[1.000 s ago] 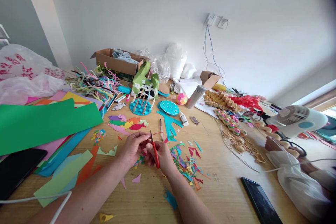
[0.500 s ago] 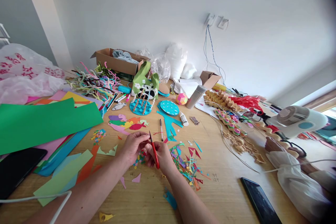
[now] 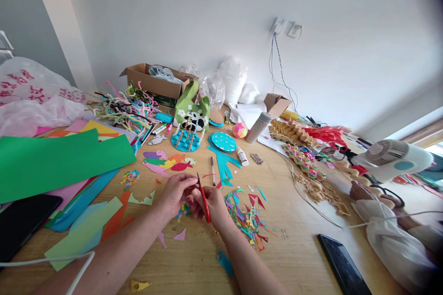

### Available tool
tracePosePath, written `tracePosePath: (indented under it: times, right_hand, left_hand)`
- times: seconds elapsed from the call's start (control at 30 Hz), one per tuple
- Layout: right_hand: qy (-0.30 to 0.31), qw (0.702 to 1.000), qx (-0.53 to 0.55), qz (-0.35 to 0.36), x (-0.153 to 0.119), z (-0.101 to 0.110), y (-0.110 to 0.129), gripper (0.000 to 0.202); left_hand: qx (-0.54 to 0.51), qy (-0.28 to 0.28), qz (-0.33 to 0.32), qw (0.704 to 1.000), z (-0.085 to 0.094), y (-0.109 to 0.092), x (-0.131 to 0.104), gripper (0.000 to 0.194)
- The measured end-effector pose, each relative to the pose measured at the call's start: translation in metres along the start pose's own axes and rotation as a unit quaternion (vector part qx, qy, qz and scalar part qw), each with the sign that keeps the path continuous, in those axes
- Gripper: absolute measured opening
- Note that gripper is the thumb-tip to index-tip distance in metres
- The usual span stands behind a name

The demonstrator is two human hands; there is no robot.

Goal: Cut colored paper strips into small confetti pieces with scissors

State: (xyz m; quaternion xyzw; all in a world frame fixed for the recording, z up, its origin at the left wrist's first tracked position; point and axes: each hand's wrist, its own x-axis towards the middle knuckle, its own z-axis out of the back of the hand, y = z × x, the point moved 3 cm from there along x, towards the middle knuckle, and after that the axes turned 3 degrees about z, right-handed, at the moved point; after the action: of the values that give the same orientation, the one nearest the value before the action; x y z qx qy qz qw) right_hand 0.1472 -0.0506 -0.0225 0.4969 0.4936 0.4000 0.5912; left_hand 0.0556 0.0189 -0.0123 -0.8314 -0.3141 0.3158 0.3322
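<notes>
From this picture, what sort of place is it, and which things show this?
Probably a handicraft workspace, though whether home or classroom I cannot tell: coloured paper sheets piled at the left, fuzzy craft stems behind them, and red-handled scissors in the right hand.

Red-handled scissors (image 3: 206, 207) before you, amid many bright colours.
You have a light brown, wood-grained surface (image 3: 290, 262), multicoloured paper scraps (image 3: 241, 217), a plain vivid green sheet (image 3: 62, 163), fish cutouts (image 3: 182, 166) in purple, pink, green, yellow and red, a turquoise disc (image 3: 223, 142) flecked with white, a ball (image 3: 239, 130) faceted in pink, yellow and orange, and a green bag (image 3: 191, 109) patterned with white flowers and a black-and-white panda.
</notes>
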Motion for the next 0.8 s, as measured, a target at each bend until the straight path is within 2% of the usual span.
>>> tracePosePath:
  times: [0.8]
  right_hand:
    - [0.009,1.0,0.006,-0.01,0.0,-0.0006,0.0002,0.048]
  left_hand:
    - [0.002,-0.011,-0.017,1.0,0.0047,0.0003,0.0033,0.014]
